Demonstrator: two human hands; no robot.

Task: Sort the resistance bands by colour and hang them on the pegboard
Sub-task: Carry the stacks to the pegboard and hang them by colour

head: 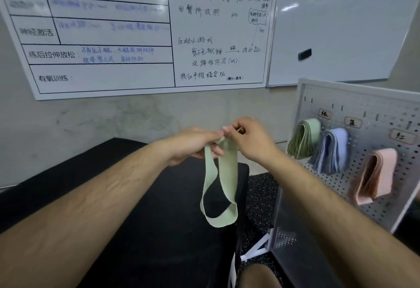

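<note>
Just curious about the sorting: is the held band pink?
No, the band pinched by the left hand and right hand is pale green.

Open air fronts the pegboard (pixel 363 99), though the green bundle (pixel 304 139), blue bundle (pixel 333 151) and pink bundle (pixel 378 174) crowd its middle.

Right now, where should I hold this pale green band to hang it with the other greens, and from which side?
Grip the top fold of the pale green band, where the left hand and right hand pinch it from either side. The loop hangs free and open below, so the top can likely be spread and carried rightward onto the peg of the green stack.
</note>
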